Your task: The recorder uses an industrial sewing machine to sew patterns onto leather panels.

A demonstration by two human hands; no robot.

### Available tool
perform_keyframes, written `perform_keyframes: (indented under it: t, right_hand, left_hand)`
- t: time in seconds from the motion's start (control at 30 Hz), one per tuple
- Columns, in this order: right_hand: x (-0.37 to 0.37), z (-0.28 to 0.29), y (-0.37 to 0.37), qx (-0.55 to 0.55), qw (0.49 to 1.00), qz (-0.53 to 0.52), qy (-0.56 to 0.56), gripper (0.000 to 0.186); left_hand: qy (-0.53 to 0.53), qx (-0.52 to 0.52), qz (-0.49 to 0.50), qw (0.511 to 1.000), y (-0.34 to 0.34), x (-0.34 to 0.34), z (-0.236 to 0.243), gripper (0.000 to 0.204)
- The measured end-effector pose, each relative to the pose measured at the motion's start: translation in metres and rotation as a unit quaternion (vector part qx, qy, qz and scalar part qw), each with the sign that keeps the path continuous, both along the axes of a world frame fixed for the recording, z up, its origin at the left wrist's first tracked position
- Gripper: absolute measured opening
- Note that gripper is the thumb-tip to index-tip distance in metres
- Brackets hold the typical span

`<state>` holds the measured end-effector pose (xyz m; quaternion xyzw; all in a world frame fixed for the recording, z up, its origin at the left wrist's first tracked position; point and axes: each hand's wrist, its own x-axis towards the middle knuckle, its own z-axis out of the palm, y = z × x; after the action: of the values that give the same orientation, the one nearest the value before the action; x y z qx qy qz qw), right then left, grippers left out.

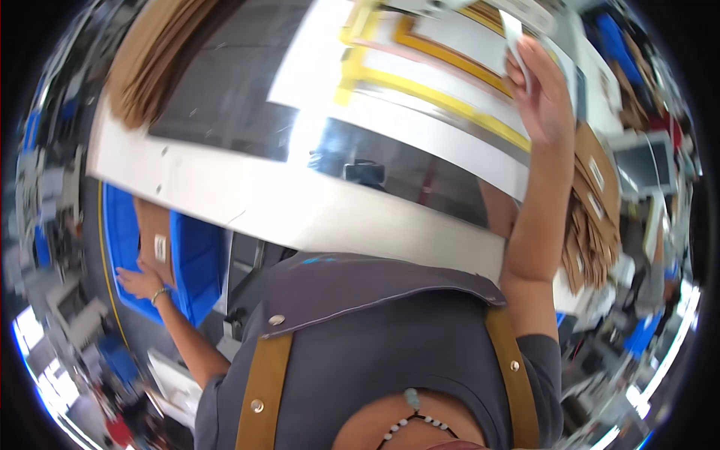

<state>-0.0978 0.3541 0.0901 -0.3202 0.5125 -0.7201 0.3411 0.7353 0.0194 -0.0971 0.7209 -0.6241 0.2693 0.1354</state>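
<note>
At the upper right, my right hand (541,94) is raised over the table and closed on a thin white slip (513,31). The slip sticks up past my fingertips, and its exact kind is too blurred to tell. Down at the left, my left hand (141,283) reaches over the blue bin (199,255) with its fingers spread. A flat brown paper packet (155,225) with a white label stands in that bin. My left thumb lies close against the packet; whether it touches I cannot tell.
The table's pale front edge (225,191) crosses before me, with a dark glossy surface (225,97) behind it. Yellow-taped frames (420,88) lie at the back. Brown paper (146,67) is stacked at the far left; labelled brown packets (596,202) pile up at right, near a monitor (643,166).
</note>
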Motion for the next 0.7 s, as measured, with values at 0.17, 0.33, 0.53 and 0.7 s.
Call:
perform_keyframes:
  t: [0.17, 0.33, 0.53, 0.7]
  right_hand:
    - [-0.02, 0.008, 0.054, -0.005, 0.998, 0.04, -0.044, 0.024]
    - [-0.036, -0.012, 0.089, 0.033, 0.993, 0.092, -0.067, 0.034]
    - [-0.009, -0.042, 0.08, 0.216, 0.976, -0.002, -0.039, 0.023]
    - [-0.002, -0.033, 0.075, 0.242, 0.97, 0.005, -0.009, 0.023]
  left_hand:
    - [0.093, -0.039, -0.506, 0.857, -0.003, -0.328, 0.132, 0.05]
    - [0.121, 0.179, -0.757, 0.616, 0.081, -0.497, 0.166, 0.042]
    - [0.047, 0.295, -0.885, 0.357, 0.189, -0.604, 0.155, 0.052]
    - [0.037, 0.255, -0.916, 0.308, 0.225, -0.638, 0.152, 0.053]
